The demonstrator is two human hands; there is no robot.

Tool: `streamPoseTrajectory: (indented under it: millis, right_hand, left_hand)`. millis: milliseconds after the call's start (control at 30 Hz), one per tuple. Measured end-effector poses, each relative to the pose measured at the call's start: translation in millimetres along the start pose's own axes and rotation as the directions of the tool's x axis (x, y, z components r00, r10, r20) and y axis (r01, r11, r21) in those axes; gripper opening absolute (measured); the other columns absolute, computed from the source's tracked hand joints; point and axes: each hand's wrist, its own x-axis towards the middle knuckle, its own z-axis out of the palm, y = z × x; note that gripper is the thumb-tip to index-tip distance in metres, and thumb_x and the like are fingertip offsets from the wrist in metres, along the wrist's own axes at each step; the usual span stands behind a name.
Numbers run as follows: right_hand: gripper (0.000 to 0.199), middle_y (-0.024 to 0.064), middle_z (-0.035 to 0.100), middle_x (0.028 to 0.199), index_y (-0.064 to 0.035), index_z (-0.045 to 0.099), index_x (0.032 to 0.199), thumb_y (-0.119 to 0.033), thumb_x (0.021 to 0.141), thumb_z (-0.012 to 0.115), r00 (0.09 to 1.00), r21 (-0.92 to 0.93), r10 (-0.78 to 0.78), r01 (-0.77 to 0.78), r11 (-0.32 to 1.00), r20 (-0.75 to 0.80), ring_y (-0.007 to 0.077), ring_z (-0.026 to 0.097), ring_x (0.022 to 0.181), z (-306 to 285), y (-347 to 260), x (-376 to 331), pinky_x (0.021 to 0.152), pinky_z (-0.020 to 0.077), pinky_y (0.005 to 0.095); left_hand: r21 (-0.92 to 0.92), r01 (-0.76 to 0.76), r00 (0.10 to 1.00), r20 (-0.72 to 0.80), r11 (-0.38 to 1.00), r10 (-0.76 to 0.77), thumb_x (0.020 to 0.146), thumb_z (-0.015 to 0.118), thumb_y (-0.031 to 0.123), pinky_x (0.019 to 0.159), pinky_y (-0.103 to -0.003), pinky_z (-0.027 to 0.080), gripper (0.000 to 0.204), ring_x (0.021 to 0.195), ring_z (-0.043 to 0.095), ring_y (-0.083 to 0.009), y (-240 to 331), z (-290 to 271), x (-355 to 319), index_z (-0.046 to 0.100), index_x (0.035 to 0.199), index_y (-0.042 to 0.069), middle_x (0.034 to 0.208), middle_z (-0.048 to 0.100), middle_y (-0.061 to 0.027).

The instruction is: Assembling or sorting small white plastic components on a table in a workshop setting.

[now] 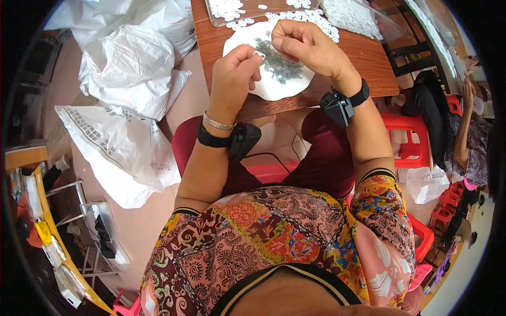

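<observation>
My left hand point(235, 78) pinches a small white plastic piece point(260, 55) between thumb and fingertips. Close by on the right, my right hand point(312, 48) is closed in a pinch, and whatever it holds is too small to make out. Both hands hover over a round white sheet or plate point(245, 38) on the brown table point(363, 63). A heap of small, thin dark-grey metal parts point(284, 71) lies on it, partly hidden by my right hand.
Many loose white pieces point(319, 22) lie beyond the plate, beside a clear tray point(253, 16) and a clear bag of similar pieces point(352, 20). White sacks point(129, 68) stand on the floor to the left. Red stools point(408, 138) and another person point(469, 131) are at the right.
</observation>
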Motion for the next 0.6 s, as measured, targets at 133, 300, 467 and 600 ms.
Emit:
streamPoseTrajectory:
  millis: [133,300,467,600]
  right_hand:
    - [0.019,-0.0059,0.046,0.069,-0.0033,0.054,0.079,-0.019,0.09,0.055,0.998,-0.137,-0.044,0.048,0.989,0.033,0.0033,0.04,0.061,-2.6,-4.5,-1.8,0.056,0.0341,0.0192]
    - [0.018,-0.0058,0.047,0.071,-0.0025,0.057,0.083,-0.019,0.09,0.058,0.992,-0.138,-0.123,0.124,0.983,0.015,0.0037,0.041,0.066,-0.1,-0.1,-0.8,0.06,0.0364,0.0197]
    - [0.015,-0.0056,0.05,0.073,-0.0015,0.059,0.085,-0.016,0.088,0.061,0.989,-0.069,-0.14,0.143,0.987,0.035,0.004,0.043,0.069,2.0,-3.8,-1.1,0.064,0.038,0.0196]
    - [0.015,-0.0046,0.051,0.072,-0.0016,0.059,0.085,-0.016,0.088,0.061,0.99,-0.111,-0.135,0.139,0.984,0.042,0.0045,0.044,0.068,5.1,-6.4,-2.2,0.064,0.0387,0.0202]
  left_hand:
    - [0.029,0.013,1.0,-0.019,0.999,-0.012,0.084,0.056,0.016,0.045,-0.02,0.033,0.017,0.049,0.043,-0.0041,-0.9,3.4,-0.7,0.061,0.076,0.002,0.057,0.052,0.0017]
    - [0.019,-0.062,0.997,-0.04,0.998,0.062,0.084,0.055,0.017,0.045,-0.02,0.031,0.017,0.05,0.041,-0.0041,-2.7,0.3,0.0,0.059,0.076,0.002,0.057,0.051,0.0018]
    - [-0.041,-0.041,0.999,-0.002,0.998,0.041,0.084,0.053,0.016,0.046,-0.02,0.031,0.017,0.05,0.04,-0.0042,-3.4,0.4,-0.7,0.057,0.074,0.003,0.058,0.05,0.0019]
    - [-0.016,-0.065,0.998,0.019,0.998,0.066,0.083,0.051,0.015,0.046,-0.021,0.031,0.016,0.051,0.04,-0.0044,-4.8,1.3,-1.7,0.056,0.073,0.003,0.058,0.05,0.002]
